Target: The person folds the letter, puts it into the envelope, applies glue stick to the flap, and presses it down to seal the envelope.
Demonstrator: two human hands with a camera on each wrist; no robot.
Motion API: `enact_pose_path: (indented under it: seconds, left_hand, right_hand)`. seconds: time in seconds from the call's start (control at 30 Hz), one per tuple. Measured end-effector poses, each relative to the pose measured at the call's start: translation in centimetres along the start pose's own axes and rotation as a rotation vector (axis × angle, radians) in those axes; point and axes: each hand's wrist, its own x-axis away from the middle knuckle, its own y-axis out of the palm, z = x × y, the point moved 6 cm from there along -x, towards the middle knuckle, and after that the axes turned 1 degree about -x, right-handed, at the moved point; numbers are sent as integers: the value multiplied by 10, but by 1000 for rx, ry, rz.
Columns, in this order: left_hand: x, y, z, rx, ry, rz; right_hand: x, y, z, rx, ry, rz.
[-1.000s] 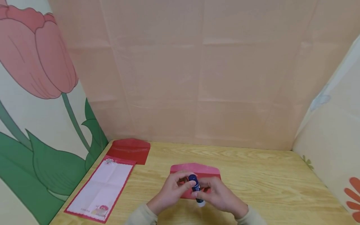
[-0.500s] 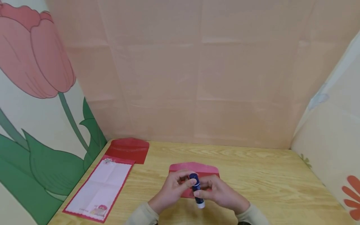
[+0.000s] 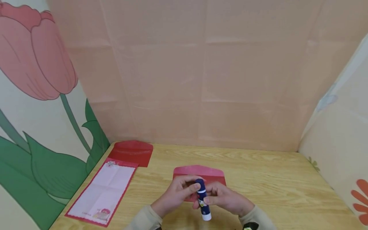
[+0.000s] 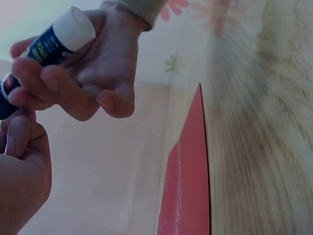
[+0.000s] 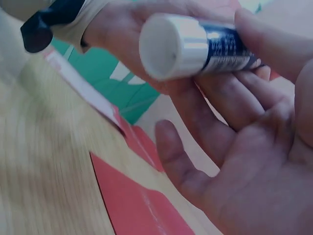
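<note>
A dark blue glue stick [image 3: 204, 209] with a white end is held between both hands, tilted, white end lowest in the head view. My left hand [image 3: 175, 195] pinches its blue cap end between thumb and fingers. Lower down on the barrel, my right hand [image 3: 228, 198] grips it with thumb and fingertips; in the right wrist view the white end [image 5: 164, 46] sticks out past the fingers. Behind and below the hands lies a red envelope [image 3: 212, 179] on the table, its pink flap open away from me; the hands cover part of it.
On the left of the wooden table [image 3: 258, 179] lies a white letter sheet with a red border [image 3: 102, 191]. It overlaps the corner of a second red envelope [image 3: 132, 156], flap open, at the back left. A beige backdrop [image 3: 201, 80] stands behind.
The glue stick's white end has moved down in the head view, and more of its barrel and printed label now shows. My right fingers have shifted around the barrel; the papers lie as before.
</note>
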Motion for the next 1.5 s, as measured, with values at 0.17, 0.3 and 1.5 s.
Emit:
enact_pose_path:
  seconds: [0.17,0.3,1.5]
  left_hand:
    - [1,2,3,44,3,-31]
    - [-1,-2,5,29,26,-2]
    - [11,-129,-18,-1120,-335,552]
  right_hand:
    - [-1,4,-1,-42,-12,-62]
    - [-1,2,-1,-19,-8,2]
    - [22,-59,20,486,385,954]
